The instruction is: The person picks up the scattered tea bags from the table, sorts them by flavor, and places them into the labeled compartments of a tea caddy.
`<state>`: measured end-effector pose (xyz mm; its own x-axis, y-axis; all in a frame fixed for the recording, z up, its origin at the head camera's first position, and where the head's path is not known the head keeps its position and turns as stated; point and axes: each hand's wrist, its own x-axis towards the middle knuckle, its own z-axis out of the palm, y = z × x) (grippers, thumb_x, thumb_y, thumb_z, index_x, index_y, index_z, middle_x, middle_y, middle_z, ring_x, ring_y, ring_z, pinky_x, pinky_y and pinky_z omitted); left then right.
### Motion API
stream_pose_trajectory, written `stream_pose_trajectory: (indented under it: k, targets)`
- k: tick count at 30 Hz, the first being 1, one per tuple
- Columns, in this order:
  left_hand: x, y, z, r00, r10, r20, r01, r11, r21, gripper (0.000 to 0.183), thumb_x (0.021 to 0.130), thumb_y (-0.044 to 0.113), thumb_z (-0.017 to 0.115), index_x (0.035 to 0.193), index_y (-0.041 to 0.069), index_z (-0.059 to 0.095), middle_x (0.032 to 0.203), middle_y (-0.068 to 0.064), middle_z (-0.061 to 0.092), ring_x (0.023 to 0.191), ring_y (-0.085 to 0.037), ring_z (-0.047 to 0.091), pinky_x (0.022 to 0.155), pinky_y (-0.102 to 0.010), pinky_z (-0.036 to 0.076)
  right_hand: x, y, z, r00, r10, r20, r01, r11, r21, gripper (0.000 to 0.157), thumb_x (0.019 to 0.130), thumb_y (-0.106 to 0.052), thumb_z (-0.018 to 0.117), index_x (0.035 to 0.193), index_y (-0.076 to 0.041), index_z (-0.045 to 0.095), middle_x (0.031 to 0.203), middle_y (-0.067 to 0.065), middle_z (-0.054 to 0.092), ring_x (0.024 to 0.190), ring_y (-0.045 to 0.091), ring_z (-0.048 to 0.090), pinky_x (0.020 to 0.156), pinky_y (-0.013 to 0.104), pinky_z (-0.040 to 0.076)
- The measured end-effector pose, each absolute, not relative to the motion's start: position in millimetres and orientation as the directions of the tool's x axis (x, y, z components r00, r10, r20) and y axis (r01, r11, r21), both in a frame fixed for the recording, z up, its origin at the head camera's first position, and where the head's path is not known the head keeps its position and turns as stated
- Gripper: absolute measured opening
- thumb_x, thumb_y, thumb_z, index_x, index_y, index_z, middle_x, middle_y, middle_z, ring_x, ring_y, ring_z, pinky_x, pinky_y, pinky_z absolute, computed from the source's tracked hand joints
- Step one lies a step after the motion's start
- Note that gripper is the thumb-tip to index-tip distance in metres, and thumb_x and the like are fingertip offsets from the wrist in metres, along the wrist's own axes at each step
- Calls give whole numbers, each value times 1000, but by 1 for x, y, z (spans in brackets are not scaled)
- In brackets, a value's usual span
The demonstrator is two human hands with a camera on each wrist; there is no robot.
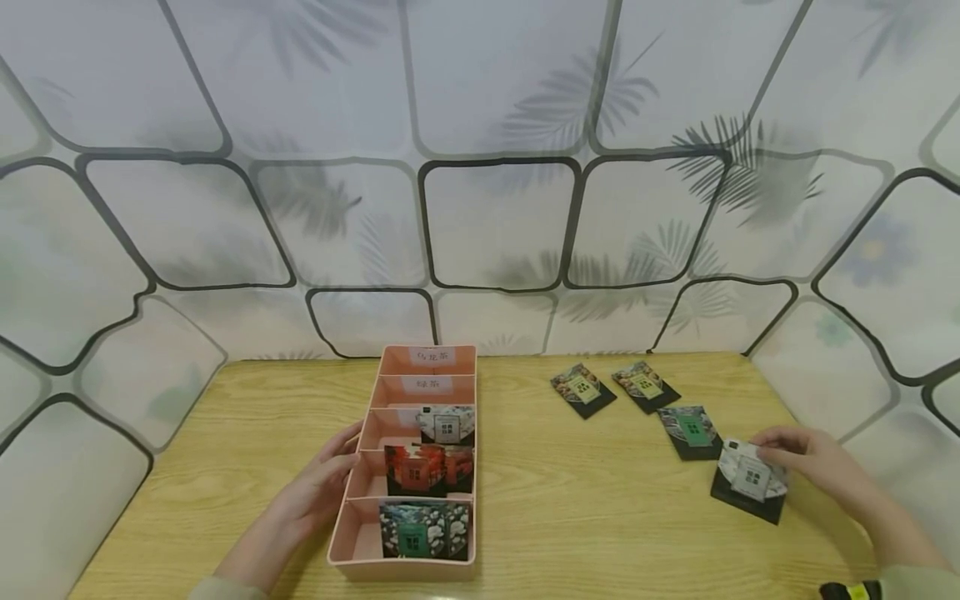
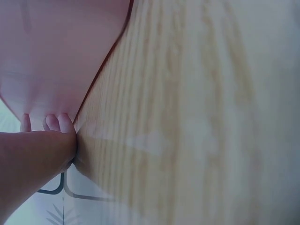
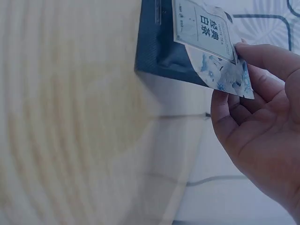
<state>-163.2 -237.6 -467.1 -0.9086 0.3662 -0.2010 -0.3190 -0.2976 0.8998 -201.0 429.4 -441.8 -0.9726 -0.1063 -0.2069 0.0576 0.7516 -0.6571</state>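
My right hand [image 1: 806, 462] pinches a white-and-black tea sachet [image 1: 750, 482] by its edge at the right of the table. In the right wrist view, the thumb lies on the front of this sachet [image 3: 206, 51] and the fingers are behind it. A pink divided box [image 1: 402, 571] stands left of the middle, with my left hand [image 1: 318, 487] against its left side. The left wrist view shows fingertips [image 2: 64, 123] touching the box's outer wall [image 2: 61, 56]. Green-labelled sachets [image 1: 412, 533], red sachets [image 1: 416, 472] and a white sachet [image 1: 447, 427] stand in separate compartments.
On the table [image 1: 570, 517], a green-labelled sachet [image 1: 692, 432] lies close to the held one. Two yellow-labelled sachets [image 1: 583, 389] lie farther back. The box's two far compartments bear paper labels [image 1: 431, 357]. A patterned curtain [image 1: 495, 225] surrounds the table's back and sides.
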Motion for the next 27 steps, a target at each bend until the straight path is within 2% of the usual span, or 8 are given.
stream_pose_trajectory:
  k: [7,17,27]
  targets:
    - [-163,-238,-468,-905,381,-189,-315,-302,900,46,98,11,39,139,30,36,134,7,36,113,-8,53,98,-29,40,-207,415,-428,-971,-136,-197,39,723,-690,42,93,-35,57,118,-2,60,103,-10,63,87,-7,54,71,22,47]
    - [-163,-237,-466,-910,352,-218,-330,-299,895,47,97,9,40,139,30,37,136,3,34,111,-9,54,98,-31,40,-222,381,-412,-976,-194,-100,-53,656,-753,38,94,-31,56,116,-1,59,102,-11,62,88,-2,56,71,24,47]
    - [-163,-236,-464,-910,332,-248,-348,-284,894,52,97,11,41,145,25,28,149,-11,15,112,-10,53,98,-32,40,-247,330,-402,-972,-225,-72,-74,578,-812,41,92,-35,59,117,-2,59,106,-6,61,89,5,57,74,29,48]
